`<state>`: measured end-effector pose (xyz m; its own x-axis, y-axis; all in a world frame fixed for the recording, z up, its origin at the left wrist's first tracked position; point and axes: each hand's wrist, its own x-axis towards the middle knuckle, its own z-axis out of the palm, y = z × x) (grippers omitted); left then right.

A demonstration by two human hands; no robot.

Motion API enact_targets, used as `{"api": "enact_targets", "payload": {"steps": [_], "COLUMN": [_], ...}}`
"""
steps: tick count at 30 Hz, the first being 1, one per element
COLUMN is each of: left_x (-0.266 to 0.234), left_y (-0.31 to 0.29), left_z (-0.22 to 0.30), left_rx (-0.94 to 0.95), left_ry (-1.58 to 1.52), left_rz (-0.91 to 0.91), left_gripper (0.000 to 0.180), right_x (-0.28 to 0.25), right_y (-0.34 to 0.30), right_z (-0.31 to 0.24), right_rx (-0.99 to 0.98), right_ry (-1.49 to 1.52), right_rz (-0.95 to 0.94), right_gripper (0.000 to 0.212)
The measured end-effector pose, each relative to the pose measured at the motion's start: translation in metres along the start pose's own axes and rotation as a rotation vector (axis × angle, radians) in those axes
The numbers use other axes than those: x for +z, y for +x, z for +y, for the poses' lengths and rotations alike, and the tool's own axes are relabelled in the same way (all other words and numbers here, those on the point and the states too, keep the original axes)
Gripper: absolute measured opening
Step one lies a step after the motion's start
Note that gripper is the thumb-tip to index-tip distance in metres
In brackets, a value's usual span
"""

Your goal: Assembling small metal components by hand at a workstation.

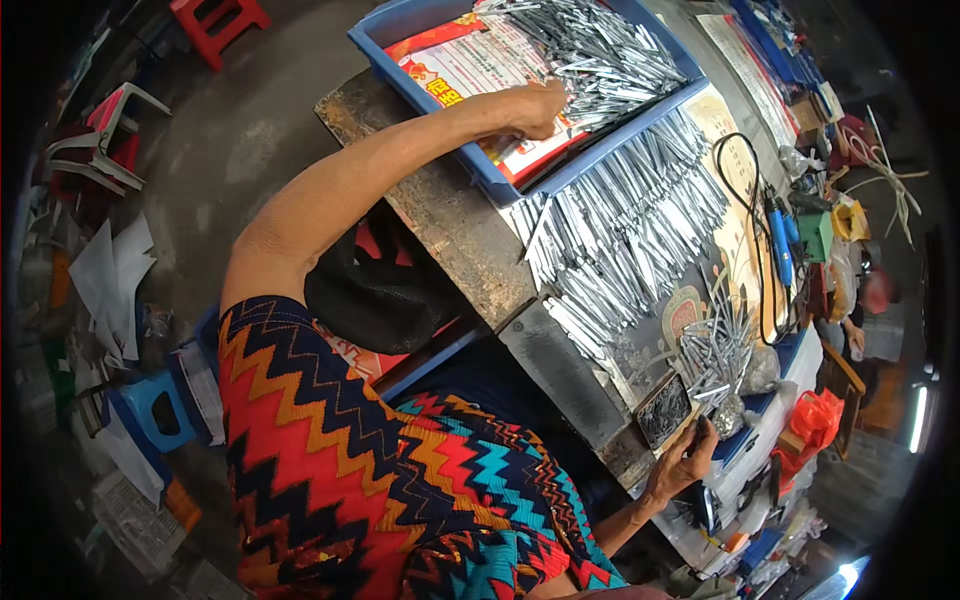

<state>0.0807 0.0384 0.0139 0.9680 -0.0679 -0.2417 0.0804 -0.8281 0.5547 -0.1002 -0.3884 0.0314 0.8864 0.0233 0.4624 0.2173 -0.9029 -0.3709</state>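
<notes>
Blue plastic is seen at the far side of the bench [450, 230]: a bin [485, 172], part filled w/ a heap of thin silvery metal pcs [615, 65]. Under the heap the bin is lined w/ a red-and-white printed sheet [475, 60], on which large yellow characters and rows of small dark print are shown; the small rows are too fine to be read. The L hand [535, 110] is reached over the bin's near wall, its fingers curled in by the heap's edge; whether a pc. is gripped can't be told, as the fingertips are hidden.

Just beside the bin, on the near side, a broad band of similar pcs [625, 225] is laid out on the bench, mostly side by side, some overlapping. A smaller jumbled pile [718, 350] is set nearer the R hand [688, 455]. Its fingers are bent next to a small rectangular tray [663, 412] of dark bits; whether anything is grasped can't be told.

At R, a blue pen-shaped tool [780, 240] w/ black cable is laid near the band. A long white sheet [748, 75] w/ red edging is placed past the bin, its print too blurred to be read. A paper w/ dense grey print [140, 520] is seen at lower L, likewise illegible.
</notes>
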Motion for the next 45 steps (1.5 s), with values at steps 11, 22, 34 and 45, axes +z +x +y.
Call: {"api": "enact_targets", "payload": {"steps": [11, 22, 34, 45], "left_x": [0.034, 0.038, 0.039, 0.036], "left_y": [0.015, 0.021, 0.008, 0.003], "left_z": [0.010, 0.012, 0.023, 0.015], "left_rx": [0.007, -0.224, -0.308, -0.192], "left_ry": [-0.309, -0.459, -0.708, -0.484], "left_rz": [-0.034, 0.060, 0.097, 0.085], "left_gripper": [0.014, 0.021, 0.011, 0.009], "right_x": [0.000, -0.001, -0.014, -0.024], "right_y": [0.002, -0.004, -0.020, -0.032], "right_z": [0.003, 0.014, 0.033, 0.047], "right_rx": [-0.021, -0.079, 0.129, 0.198], "right_ry": [-0.072, -0.037, 0.114, 0.100], "right_rz": [-0.036, -0.013, 0.017, 0.081], "right_gripper": [0.012, 0.015, 0.015, 0.016]}}
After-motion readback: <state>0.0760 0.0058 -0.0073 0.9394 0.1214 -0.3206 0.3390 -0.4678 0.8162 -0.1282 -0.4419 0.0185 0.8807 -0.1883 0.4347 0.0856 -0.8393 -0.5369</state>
